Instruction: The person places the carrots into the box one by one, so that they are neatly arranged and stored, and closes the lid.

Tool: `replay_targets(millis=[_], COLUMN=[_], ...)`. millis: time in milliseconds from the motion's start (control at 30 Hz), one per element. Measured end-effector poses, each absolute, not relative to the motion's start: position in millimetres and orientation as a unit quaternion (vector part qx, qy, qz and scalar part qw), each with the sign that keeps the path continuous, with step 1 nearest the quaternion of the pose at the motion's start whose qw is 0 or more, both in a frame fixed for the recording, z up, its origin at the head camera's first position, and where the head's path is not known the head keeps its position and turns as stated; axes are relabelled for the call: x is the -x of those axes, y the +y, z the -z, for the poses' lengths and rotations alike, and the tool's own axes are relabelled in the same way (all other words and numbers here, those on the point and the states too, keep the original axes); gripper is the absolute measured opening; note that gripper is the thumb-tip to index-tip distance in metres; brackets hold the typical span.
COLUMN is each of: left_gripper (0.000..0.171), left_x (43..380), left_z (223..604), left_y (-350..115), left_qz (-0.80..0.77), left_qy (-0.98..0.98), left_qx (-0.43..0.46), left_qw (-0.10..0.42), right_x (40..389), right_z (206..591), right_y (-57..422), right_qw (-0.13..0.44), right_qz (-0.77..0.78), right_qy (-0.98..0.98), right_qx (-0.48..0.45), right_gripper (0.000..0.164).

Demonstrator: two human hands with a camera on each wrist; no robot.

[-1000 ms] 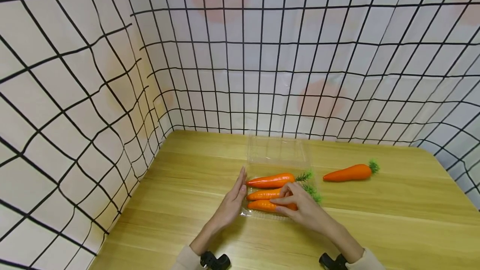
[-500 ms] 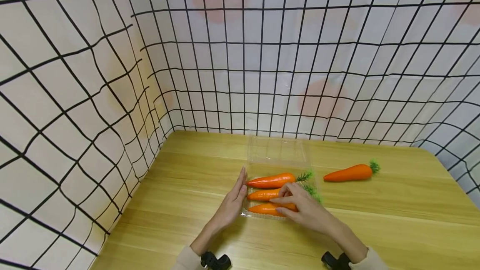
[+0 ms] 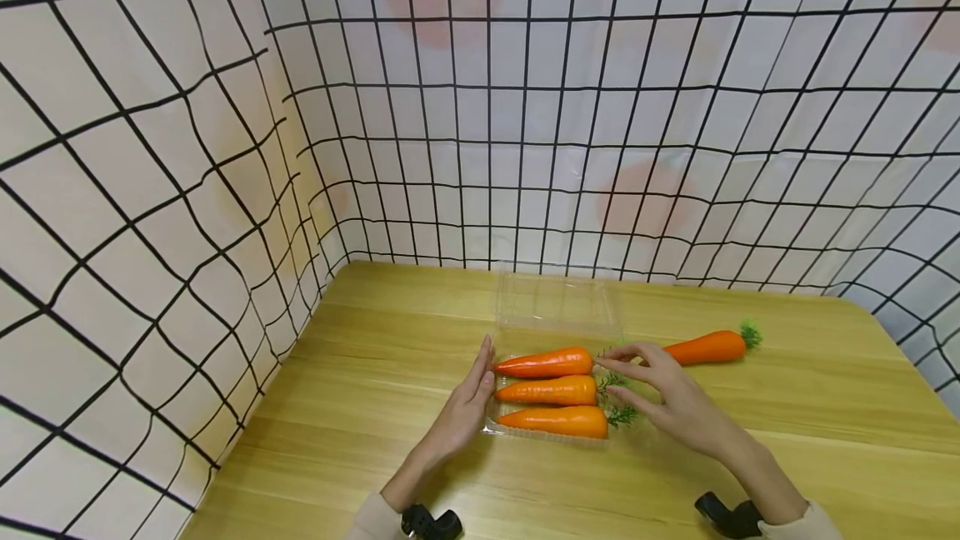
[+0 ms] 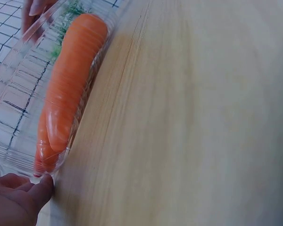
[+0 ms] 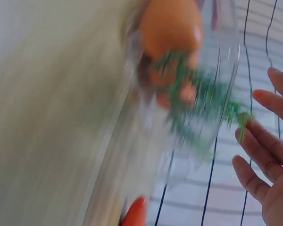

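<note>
Three orange carrots lie side by side in a clear plastic clamshell box (image 3: 525,433): a back carrot (image 3: 551,362), a middle carrot (image 3: 551,391) and a front carrot (image 3: 558,420), tips to the left and green tops to the right. Against the box's left side rests my left hand (image 3: 459,409), fingers straight. My right hand (image 3: 667,397) hovers at the leafy ends, fingers spread and holding nothing. In the right wrist view its fingertips (image 5: 243,134) are right by the blurred greens (image 5: 191,101). The left wrist view shows one carrot (image 4: 70,80) through the box wall.
The box's transparent lid (image 3: 555,302) lies folded back behind it. A fourth, loose carrot (image 3: 712,347) is on the wooden table (image 3: 360,340) at the right, its tip behind my right hand. White cloth walls with a black grid (image 3: 540,115) surround the table.
My right hand has let go of the front carrot and moved right to the green tops. That carrot has shifted slightly toward the box's near side. My left hand has stayed put.
</note>
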State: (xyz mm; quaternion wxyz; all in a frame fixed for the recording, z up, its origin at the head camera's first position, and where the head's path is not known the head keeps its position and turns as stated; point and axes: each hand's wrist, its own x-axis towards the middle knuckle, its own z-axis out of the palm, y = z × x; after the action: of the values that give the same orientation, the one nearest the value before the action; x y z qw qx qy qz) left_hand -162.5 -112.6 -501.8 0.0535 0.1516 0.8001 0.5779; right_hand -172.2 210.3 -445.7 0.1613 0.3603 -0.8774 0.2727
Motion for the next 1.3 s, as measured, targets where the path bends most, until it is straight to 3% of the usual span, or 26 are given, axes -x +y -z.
replay_targets(millis=[233, 533, 900, 1300], left_gripper=[0.059, 0.058, 0.058, 0.058], left_x=[163, 163, 163, 163], left_z=[502, 503, 504, 504], left_y=[-113, -113, -113, -113], left_qz=[-0.58, -0.582, -0.581, -0.584], left_qy=[0.799, 0.797, 0.797, 0.795], left_qx=[-0.152, -0.153, -0.154, -0.157], left_qw=[0.053, 0.054, 0.055, 0.054], right_x=[188, 202, 218, 230], right_z=[451, 459, 479, 488], right_y=[252, 293, 319, 334], right_qw=[0.21, 0.176, 0.246, 0.228], right_qz=[-0.255, -0.261, -0.221, -0.216], right_qy=[-0.878, -0.906, -0.899, -0.903], right_qx=[-0.346, -0.285, -0.288, -0.292], right_gripper=[0.062, 0.054, 0.063, 0.059])
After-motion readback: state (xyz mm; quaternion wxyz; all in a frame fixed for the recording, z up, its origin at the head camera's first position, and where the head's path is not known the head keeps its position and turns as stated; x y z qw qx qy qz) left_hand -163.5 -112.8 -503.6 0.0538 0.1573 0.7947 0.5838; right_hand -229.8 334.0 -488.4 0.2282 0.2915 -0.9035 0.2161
